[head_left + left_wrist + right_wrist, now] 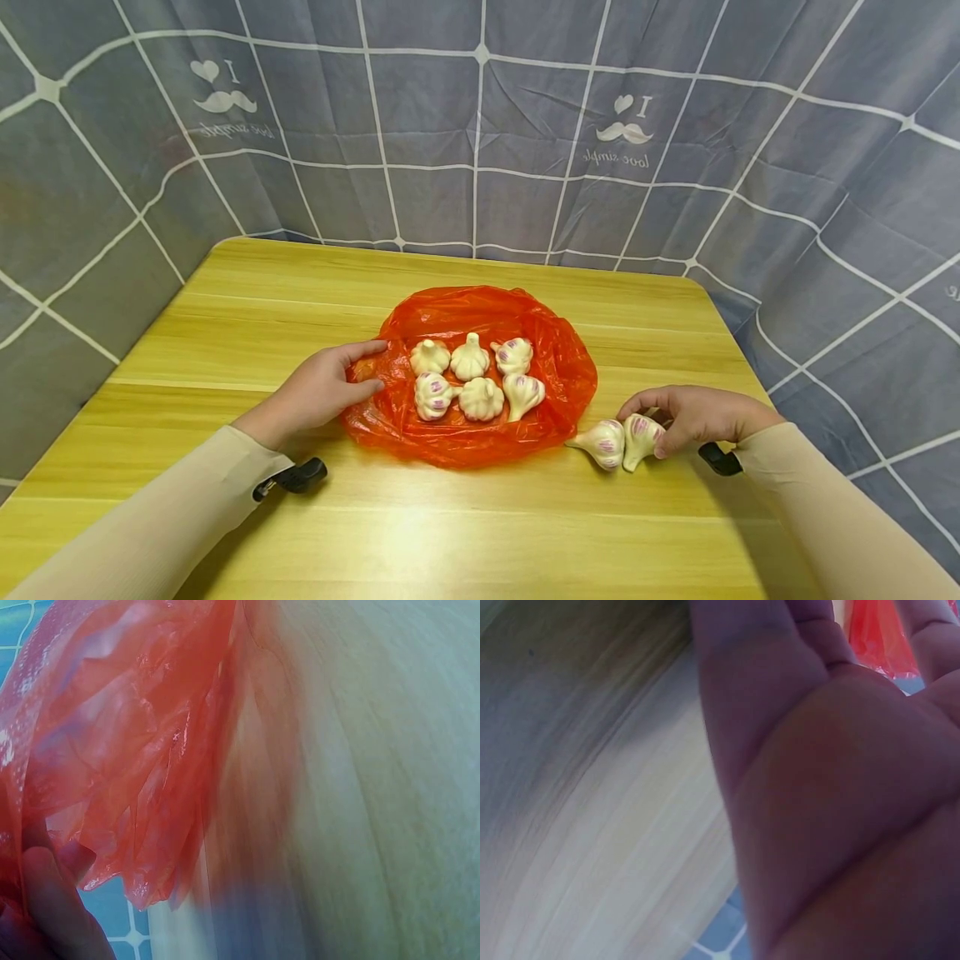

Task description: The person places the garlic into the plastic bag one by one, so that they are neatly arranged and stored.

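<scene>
A red plastic bag lies spread open on the table, with several white garlic bulbs in two rows on it. My left hand holds the bag's left edge between thumb and fingers; in the left wrist view, crumpled red film hangs by the fingertips. To the right of the bag, my right hand grips a purple-streaked garlic bulb by thumb and fingers. Another garlic bulb lies against it, its stem pointing at the bag. The right palm hides the held bulb from the right wrist view.
The wooden table extends around the bag on all sides. Beyond its far edge hangs a grey-blue curtain with white grid lines, which also runs along both sides. Dark devices sit at the wrists, below both hands.
</scene>
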A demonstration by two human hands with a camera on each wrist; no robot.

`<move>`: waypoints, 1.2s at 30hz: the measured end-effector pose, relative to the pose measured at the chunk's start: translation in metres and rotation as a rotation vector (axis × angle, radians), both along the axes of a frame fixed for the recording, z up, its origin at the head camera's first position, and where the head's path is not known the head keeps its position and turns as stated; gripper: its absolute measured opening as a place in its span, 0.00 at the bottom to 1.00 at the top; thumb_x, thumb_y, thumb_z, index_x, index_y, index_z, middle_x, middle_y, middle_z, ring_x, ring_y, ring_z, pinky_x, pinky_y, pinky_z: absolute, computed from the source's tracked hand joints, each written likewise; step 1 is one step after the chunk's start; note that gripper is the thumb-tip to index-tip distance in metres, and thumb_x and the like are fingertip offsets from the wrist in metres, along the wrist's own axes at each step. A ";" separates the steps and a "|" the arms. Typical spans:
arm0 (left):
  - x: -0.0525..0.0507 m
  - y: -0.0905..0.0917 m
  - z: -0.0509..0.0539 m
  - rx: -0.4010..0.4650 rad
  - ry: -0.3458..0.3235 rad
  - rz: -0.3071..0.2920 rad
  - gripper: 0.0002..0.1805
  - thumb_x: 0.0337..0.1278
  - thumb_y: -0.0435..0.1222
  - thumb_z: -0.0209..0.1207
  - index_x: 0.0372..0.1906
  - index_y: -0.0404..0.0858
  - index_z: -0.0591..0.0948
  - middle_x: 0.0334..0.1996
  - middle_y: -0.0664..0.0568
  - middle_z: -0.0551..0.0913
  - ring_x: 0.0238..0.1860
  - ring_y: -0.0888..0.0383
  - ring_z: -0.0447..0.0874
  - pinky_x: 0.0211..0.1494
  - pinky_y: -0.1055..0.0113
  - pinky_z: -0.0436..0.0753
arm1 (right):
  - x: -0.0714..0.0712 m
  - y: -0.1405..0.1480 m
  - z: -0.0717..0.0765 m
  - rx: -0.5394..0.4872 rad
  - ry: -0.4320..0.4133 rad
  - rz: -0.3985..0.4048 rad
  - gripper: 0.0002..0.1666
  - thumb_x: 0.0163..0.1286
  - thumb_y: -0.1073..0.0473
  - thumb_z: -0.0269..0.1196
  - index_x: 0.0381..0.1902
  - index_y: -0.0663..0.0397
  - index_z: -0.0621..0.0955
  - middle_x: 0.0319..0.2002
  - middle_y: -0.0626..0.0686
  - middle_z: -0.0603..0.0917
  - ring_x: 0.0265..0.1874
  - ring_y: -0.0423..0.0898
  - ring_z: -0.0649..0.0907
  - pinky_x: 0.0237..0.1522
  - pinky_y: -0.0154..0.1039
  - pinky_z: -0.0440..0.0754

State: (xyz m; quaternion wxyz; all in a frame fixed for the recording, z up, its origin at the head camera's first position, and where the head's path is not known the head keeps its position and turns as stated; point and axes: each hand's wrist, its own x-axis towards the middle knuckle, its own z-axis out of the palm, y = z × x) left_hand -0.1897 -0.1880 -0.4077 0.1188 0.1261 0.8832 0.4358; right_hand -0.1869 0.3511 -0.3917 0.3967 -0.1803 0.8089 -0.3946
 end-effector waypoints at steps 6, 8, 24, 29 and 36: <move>0.000 0.000 0.000 0.025 -0.024 0.006 0.36 0.69 0.38 0.66 0.79 0.40 0.69 0.58 0.36 0.81 0.24 0.56 0.85 0.31 0.65 0.87 | -0.002 0.001 0.000 -0.016 -0.018 -0.002 0.35 0.57 0.73 0.71 0.65 0.63 0.78 0.50 0.57 0.83 0.42 0.45 0.83 0.43 0.32 0.84; 0.000 0.000 0.000 0.028 -0.024 0.006 0.36 0.69 0.38 0.66 0.79 0.40 0.69 0.58 0.35 0.81 0.24 0.56 0.85 0.31 0.65 0.87 | -0.002 0.001 -0.001 -0.015 -0.018 -0.001 0.35 0.57 0.73 0.71 0.65 0.63 0.78 0.50 0.56 0.83 0.42 0.45 0.83 0.43 0.31 0.84; -0.001 0.000 -0.002 0.006 -0.020 0.009 0.36 0.69 0.39 0.67 0.79 0.41 0.69 0.40 0.42 0.84 0.22 0.55 0.83 0.28 0.65 0.85 | -0.003 0.003 0.000 -0.009 -0.005 0.017 0.36 0.55 0.74 0.70 0.65 0.63 0.78 0.51 0.58 0.83 0.42 0.44 0.83 0.42 0.31 0.83; -0.002 0.001 -0.001 0.005 -0.012 0.005 0.36 0.69 0.39 0.67 0.79 0.39 0.69 0.44 0.40 0.84 0.22 0.56 0.83 0.29 0.65 0.86 | -0.006 0.007 0.008 0.032 0.051 0.054 0.36 0.54 0.73 0.70 0.65 0.63 0.78 0.47 0.56 0.85 0.41 0.43 0.83 0.42 0.31 0.82; -0.002 0.001 0.000 0.008 -0.021 0.010 0.37 0.69 0.39 0.66 0.79 0.40 0.69 0.48 0.39 0.84 0.22 0.55 0.84 0.30 0.65 0.87 | -0.010 0.011 0.026 0.044 0.114 0.063 0.38 0.58 0.71 0.71 0.68 0.67 0.75 0.44 0.54 0.86 0.40 0.40 0.84 0.41 0.31 0.82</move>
